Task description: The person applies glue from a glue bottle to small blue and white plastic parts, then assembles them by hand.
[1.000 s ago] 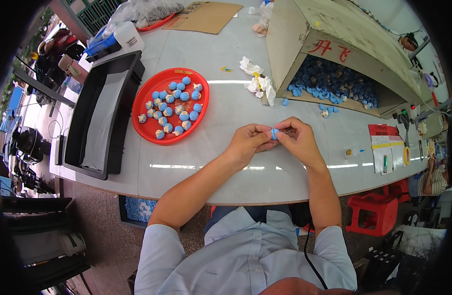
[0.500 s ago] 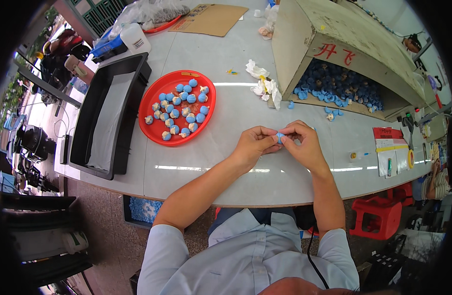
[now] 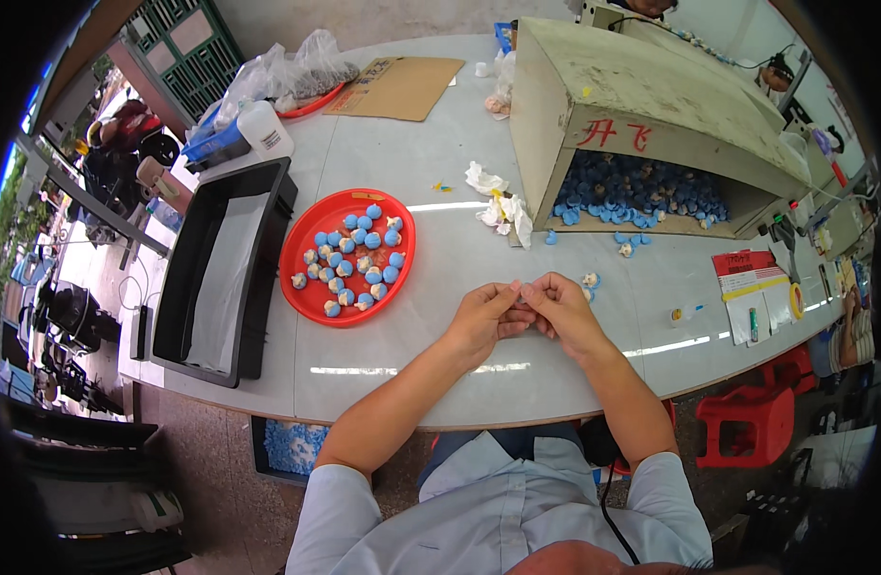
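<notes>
My left hand (image 3: 482, 318) and my right hand (image 3: 569, 316) meet above the table, thumbs and fingertips pinched together. Whatever lies between the fingertips is almost wholly hidden and too small to name. Just beyond my right hand, small blue-and-cream pieces (image 3: 591, 282) lie on the tabletop. To the left, a round red tray (image 3: 301, 295) holds several small blue balls (image 3: 344, 244) with cream-coloured parts. Ahead on the right, an open-fronted box (image 3: 546, 177) contains a heap of blue pieces (image 3: 641, 189), with a few more (image 3: 632, 239) in front of it.
A black rectangular bin (image 3: 255, 316) with a pale liner stands left of the tray. Crumpled white tissue (image 3: 503, 213) lies by the box. Toward the back is a cardboard sheet (image 3: 392, 88). Red-and-white papers (image 3: 749, 278) lie at right, above a red stool (image 3: 747, 422).
The view has shifted, so the table sits lower in the picture. A blue piece that showed between my fingertips is now mostly covered. Pieces beyond my right hand have come into sight.
</notes>
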